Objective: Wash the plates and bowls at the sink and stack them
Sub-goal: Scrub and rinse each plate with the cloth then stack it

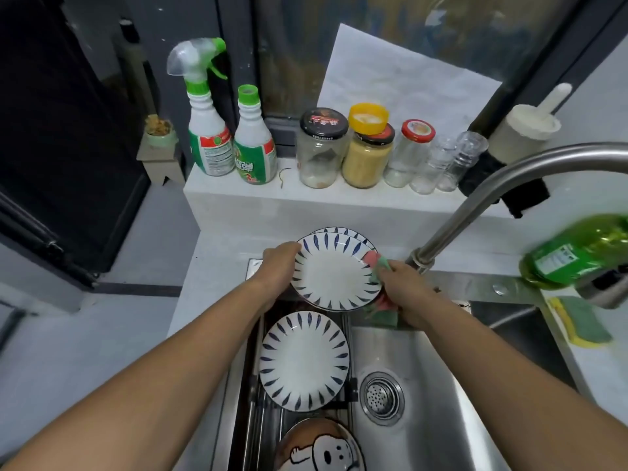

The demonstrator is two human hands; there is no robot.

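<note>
A leaf-patterned plate (pixel 334 271) is gripped at its left rim by the left hand (pixel 277 266). A pink-and-green cloth (pixel 377 263) is pinched against its right rim by the right hand (pixel 404 290), beyond the drain strainer (pixel 382 397). Three plates are counted: a second plate (pixel 339 230) is seen just behind the first, and a third plate (pixel 304 360) lies left of the strainer. One cartoon bowl (pixel 319 447) lies nearer, also to its left.

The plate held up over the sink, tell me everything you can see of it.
The plate is round and white, glossy like glazed ceramic, with dark blue leaf-shaped strokes radiating round its rim and a plain centre. It is tilted, face toward the camera, over the far end of the sink. The left hand grips its left edge; the right hand presses a pink and green cloth against its right edge. A matching second plate shows just behind it.
</note>
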